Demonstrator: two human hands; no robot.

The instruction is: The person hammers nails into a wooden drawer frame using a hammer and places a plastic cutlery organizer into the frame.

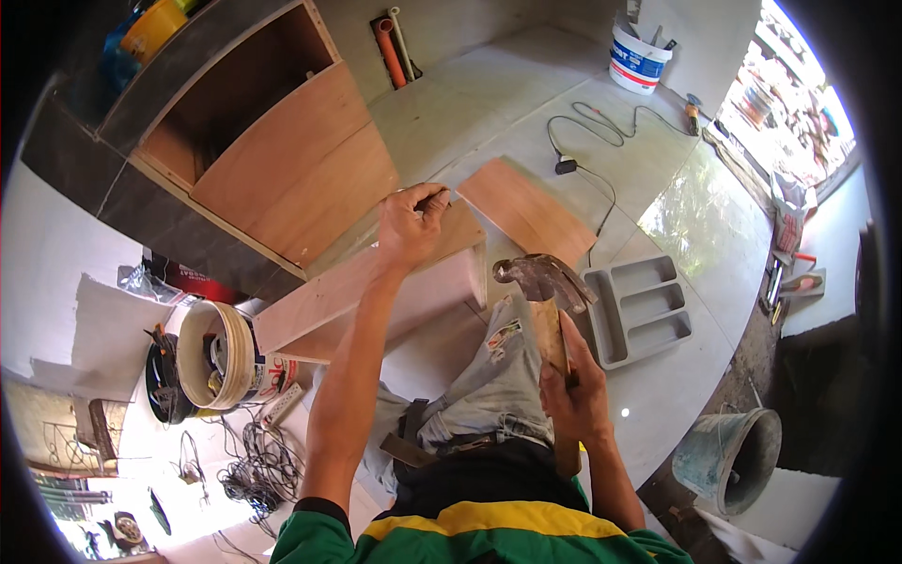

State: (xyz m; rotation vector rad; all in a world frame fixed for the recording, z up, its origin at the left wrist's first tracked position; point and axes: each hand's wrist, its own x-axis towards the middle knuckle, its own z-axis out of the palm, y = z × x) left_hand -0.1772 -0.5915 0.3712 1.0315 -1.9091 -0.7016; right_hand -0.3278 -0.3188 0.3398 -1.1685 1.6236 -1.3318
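Observation:
My right hand [577, 383] grips the wooden handle of a claw hammer [545, 340], its rusty head raised above my lap. My left hand [412, 227] is closed in a pinch at the far end of a long wooden box [324, 299]; whatever small thing is between its fingertips is too small to tell. The box lies across the floor in front of my knees, partly behind my left forearm. Just beyond it a flat plywood board [526, 209] rests on the tiles. A grey plastic cutlery tray [643, 310] lies to the right of the hammer.
A cabinet with wooden fronts [301, 164] stands at the far left. Buckets [218, 355] and tangled cables [261, 470] are at the left. A grey bucket [723, 458] sits at lower right, a white one [641, 58] at the back. A cord [611, 141] runs to a power tool [692, 115].

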